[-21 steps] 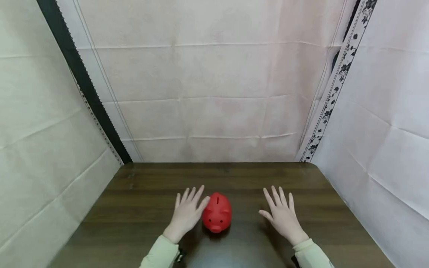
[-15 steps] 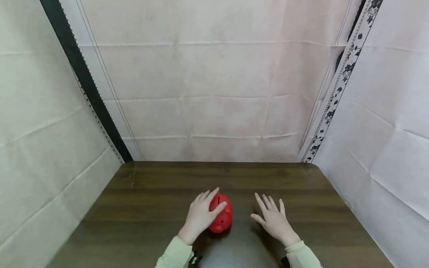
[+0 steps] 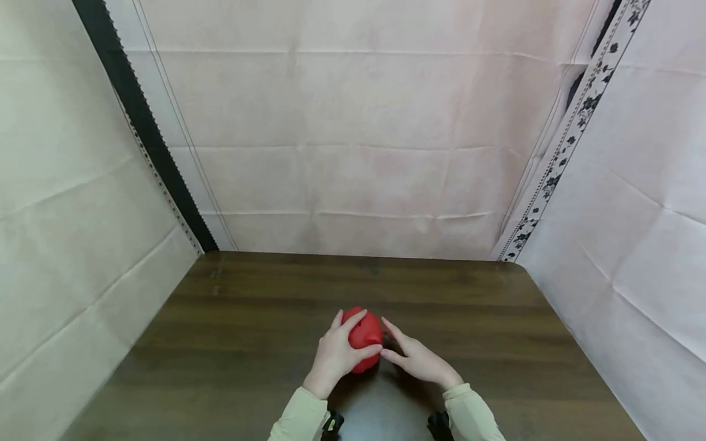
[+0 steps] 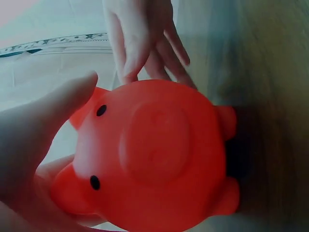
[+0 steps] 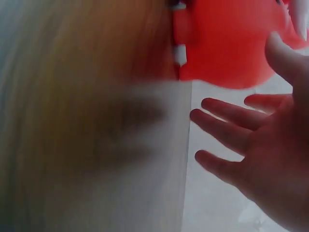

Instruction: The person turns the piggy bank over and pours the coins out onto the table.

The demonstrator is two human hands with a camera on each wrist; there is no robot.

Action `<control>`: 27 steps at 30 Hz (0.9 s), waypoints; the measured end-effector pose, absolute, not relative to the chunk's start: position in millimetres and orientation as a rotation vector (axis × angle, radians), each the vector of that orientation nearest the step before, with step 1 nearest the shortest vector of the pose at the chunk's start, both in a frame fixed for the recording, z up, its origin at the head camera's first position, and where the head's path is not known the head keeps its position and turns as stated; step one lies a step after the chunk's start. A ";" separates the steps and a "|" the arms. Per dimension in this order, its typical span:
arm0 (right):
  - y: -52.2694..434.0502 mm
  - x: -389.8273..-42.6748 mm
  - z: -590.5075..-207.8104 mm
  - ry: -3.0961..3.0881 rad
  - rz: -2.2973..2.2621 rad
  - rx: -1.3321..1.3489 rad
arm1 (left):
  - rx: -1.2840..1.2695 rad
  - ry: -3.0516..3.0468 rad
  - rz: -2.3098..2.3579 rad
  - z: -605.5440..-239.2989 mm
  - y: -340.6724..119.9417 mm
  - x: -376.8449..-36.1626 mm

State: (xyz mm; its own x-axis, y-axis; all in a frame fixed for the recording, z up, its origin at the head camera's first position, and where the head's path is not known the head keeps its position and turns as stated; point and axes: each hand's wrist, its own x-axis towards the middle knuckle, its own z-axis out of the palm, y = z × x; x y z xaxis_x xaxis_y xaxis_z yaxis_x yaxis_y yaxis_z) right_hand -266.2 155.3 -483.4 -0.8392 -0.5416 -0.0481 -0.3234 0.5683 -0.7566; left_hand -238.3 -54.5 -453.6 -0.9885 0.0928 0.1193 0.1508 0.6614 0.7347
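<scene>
Presently, pale creased cloth (image 3: pixel 358 110) is hanging behind the table and along both sides. Dark wood-grained table (image 3: pixel 265 331) is filling the lower middle of the head view. A flower-printed border (image 3: pixel 562 147) is running down the right corner of the cloth; a black band (image 3: pixel 138 116) is running down the left. Two light green sleeves (image 3: pixel 300 411) are entering from the near edge.

Left hand (image 3: pixel 335 355) is gripping the red piggy bank (image 3: pixel 365 335) from its left side, thumb lying across the near side, fingers reaching over the top. Right hand (image 3: pixel 421 361) is holding its fingers spread just beside the bank's right side; cannot tell whether any fingertip is touching.

Bank is sitting between the two hands, near the middle of the table's width; cannot tell whether its feet (image 4: pixel 227 195) are bearing on the wood. Black devices (image 3: pixel 332 424) are showing at both wrists. In the left wrist view, the round snout (image 4: pixel 157 140) is facing the camera, and two black eyes (image 4: pixel 95 182) are showing beside it
</scene>
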 end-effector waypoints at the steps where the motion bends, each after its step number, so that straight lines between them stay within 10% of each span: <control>1: 154.0 -265.9 -484.6 2.522 -1.141 -0.728 | -0.204 -2.794 -1.264 -454.5 -54.9 -238.3; 27: 135.2 -259.6 -470.6 2.618 -1.734 -0.673 | -0.038 -2.275 -1.974 -455.4 -67.1 -240.0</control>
